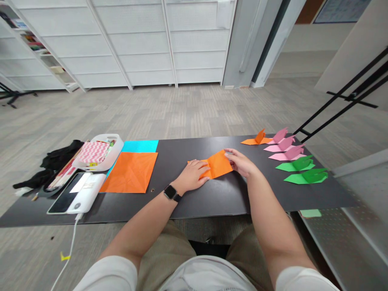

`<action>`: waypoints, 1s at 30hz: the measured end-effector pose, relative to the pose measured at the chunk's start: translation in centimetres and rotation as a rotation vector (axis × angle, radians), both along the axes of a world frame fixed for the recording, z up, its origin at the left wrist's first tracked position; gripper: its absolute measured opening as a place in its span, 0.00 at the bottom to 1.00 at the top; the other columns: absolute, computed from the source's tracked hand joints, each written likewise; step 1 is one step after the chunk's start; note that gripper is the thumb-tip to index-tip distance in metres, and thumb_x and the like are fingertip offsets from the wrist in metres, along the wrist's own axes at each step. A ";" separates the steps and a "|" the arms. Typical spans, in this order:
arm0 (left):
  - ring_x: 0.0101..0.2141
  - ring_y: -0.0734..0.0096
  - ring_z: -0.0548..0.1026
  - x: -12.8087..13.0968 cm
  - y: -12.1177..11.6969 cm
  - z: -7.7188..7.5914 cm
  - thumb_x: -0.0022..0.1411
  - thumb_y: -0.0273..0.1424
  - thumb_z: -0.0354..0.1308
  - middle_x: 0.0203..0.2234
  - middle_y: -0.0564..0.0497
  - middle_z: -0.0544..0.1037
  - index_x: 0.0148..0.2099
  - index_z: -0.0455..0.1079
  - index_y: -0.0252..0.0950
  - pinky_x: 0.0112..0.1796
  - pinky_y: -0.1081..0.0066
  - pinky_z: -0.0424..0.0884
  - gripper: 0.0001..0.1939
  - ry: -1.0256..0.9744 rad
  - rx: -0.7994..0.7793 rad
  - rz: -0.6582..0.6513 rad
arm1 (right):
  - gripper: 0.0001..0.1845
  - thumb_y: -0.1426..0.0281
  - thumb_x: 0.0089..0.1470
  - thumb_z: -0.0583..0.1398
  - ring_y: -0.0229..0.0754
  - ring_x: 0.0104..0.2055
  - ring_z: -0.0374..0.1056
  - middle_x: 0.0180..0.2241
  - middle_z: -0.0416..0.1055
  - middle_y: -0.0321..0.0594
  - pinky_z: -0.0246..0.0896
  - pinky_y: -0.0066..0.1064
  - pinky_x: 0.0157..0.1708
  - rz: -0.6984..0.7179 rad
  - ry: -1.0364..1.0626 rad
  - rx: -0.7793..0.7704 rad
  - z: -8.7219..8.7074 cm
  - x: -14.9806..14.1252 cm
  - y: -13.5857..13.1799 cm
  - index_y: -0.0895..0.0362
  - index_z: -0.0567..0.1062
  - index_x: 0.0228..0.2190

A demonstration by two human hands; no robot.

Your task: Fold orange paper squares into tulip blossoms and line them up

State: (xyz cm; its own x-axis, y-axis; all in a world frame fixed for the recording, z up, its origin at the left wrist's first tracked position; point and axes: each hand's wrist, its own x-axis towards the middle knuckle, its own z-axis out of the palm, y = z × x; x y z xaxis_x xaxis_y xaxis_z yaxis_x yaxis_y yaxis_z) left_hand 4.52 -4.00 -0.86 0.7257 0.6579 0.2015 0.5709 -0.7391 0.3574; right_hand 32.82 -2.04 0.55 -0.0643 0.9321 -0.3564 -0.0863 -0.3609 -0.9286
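Observation:
A small folded sheet of orange paper [218, 165] lies on the dark table in front of me, creased near its middle. Flat on its left part rests my left hand [194, 174], fingers stretched out and covering some of that side. My right hand [240, 161] pinches the paper's right edge between thumb and fingers, and that edge looks slightly raised. Off to the left is a stack of orange paper sheets [130, 173], with blue paper [142, 146] showing from beneath it.
Folded paper birds stand at the right: orange [257, 138], several pink [283, 144] and two green [306, 176]. At the left are a white box [113, 155], a white power bank [87, 193] with a cable, a phone [65, 198] and black cloth [60, 155].

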 end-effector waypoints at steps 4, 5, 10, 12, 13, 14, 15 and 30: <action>0.64 0.50 0.68 0.3 -0.2 0.0 0.73 0.44 0.55 0.64 0.45 0.73 0.65 0.73 0.44 0.69 0.46 0.56 0.24 0.018 0.017 0.022 | 0.22 0.50 0.60 0.66 0.37 0.30 0.71 0.39 0.78 0.38 0.71 0.28 0.29 0.016 0.080 0.052 0.5 -0.7 -0.4 0.48 0.77 0.50; 0.64 0.49 0.68 0.3 -0.2 0.0 0.73 0.44 0.55 0.65 0.45 0.72 0.66 0.72 0.44 0.69 0.45 0.56 0.24 0.021 0.019 0.027 | 0.23 0.49 0.60 0.66 0.38 0.31 0.71 0.40 0.78 0.38 0.71 0.28 0.30 0.033 0.089 0.067 0.5 -0.9 -0.5 0.49 0.77 0.51; 0.64 0.47 0.67 0.6 -0.3 0.4 0.72 0.41 0.55 0.69 0.47 0.69 0.68 0.70 0.46 0.66 0.44 0.59 0.25 0.042 0.009 0.012 | 0.27 0.45 0.60 0.65 0.40 0.36 0.73 0.42 0.78 0.41 0.73 0.30 0.34 0.113 0.162 0.099 0.7 -1.4 -0.8 0.51 0.80 0.50; 0.64 0.48 0.67 0.6 -0.3 0.5 0.71 0.40 0.55 0.69 0.47 0.69 0.67 0.70 0.45 0.66 0.45 0.60 0.25 0.045 0.008 0.008 | 0.27 0.45 0.59 0.66 0.41 0.39 0.74 0.43 0.78 0.42 0.74 0.31 0.35 0.144 0.173 0.102 0.7 -1.5 -0.9 0.51 0.80 0.50; 0.64 0.48 0.67 0.7 -0.3 0.5 0.71 0.40 0.56 0.69 0.47 0.69 0.67 0.70 0.45 0.67 0.46 0.59 0.25 0.044 0.008 0.007 | 0.27 0.46 0.58 0.67 0.42 0.40 0.74 0.44 0.78 0.42 0.74 0.31 0.36 0.156 0.161 0.109 0.7 -1.6 -1.0 0.51 0.80 0.50; 0.64 0.49 0.67 0.7 -0.3 0.5 0.71 0.40 0.56 0.69 0.46 0.69 0.67 0.69 0.44 0.68 0.46 0.58 0.25 0.040 0.010 0.008 | 0.28 0.46 0.57 0.68 0.43 0.42 0.75 0.45 0.79 0.43 0.75 0.32 0.37 0.167 0.138 0.122 0.7 -1.6 -1.1 0.50 0.80 0.51; 0.65 0.50 0.66 0.7 -0.2 0.4 0.72 0.41 0.56 0.69 0.46 0.68 0.67 0.69 0.44 0.70 0.46 0.56 0.24 0.034 0.013 0.011 | 0.29 0.46 0.56 0.69 0.44 0.44 0.75 0.48 0.79 0.43 0.75 0.32 0.39 0.183 0.111 0.145 0.7 -1.6 -1.1 0.49 0.79 0.53; 0.58 0.56 0.72 -0.6 0.2 0.0 0.73 0.32 0.55 0.57 0.45 0.76 0.56 0.78 0.42 0.64 0.49 0.65 0.14 -0.037 0.083 0.192 | 0.34 0.64 0.67 0.56 0.52 0.64 0.67 0.59 0.68 0.47 0.60 0.50 0.69 0.136 -0.763 0.865 -2.1 -4.0 -0.8 0.47 0.63 0.71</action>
